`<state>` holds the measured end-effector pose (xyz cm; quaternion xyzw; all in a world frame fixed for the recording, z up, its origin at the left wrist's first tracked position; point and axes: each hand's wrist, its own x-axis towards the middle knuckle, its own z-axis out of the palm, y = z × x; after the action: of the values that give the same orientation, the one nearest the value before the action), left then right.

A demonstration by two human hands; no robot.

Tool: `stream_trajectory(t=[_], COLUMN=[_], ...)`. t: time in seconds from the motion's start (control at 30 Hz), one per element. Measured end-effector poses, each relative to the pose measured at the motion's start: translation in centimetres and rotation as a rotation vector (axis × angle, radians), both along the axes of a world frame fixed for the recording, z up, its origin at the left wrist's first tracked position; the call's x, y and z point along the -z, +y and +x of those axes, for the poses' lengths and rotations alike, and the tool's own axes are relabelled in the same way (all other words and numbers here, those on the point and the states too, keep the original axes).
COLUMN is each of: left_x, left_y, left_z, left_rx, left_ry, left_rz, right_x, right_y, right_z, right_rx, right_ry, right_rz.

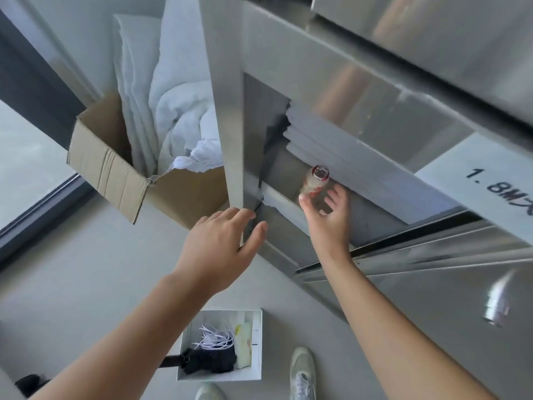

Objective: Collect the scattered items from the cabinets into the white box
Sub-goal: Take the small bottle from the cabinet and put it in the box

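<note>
A small pale drink bottle with a red foil cap and red label stands inside an open grey metal cabinet, beside a stack of white sheets. My right hand reaches into the compartment just below the bottle, fingers spread, thumb close to the bottle's base, holding nothing. My left hand rests with open fingers on the lower edge of the cabinet door. The white box sits on the floor near my feet and holds white cables, a black folded item and a pale packet.
A cardboard box stuffed with white bedding stands on the floor left of the cabinet. A window frame runs along the left. More metal cabinet doors fill the right. My shoes stand beside the white box.
</note>
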<state>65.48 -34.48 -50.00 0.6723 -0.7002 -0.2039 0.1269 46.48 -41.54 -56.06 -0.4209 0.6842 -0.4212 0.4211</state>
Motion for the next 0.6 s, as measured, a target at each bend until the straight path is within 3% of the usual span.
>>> stream_trajectory(t=[0.27,0.6], left_x=[2.2,1.1], left_y=[0.3,2.4], left_z=[0.4,1.2], left_rx=[-0.041,-0.107], left_ry=[0.064,0.048], left_rz=[-0.008,-0.001], right_x=[2.7,1.4], right_y=[-3.1,-3.1], right_z=[-0.8,-0.4], right_rx=[0.044,-0.012], right_ry=[-0.022,0.119], right_rz=[-0.116,-0.118])
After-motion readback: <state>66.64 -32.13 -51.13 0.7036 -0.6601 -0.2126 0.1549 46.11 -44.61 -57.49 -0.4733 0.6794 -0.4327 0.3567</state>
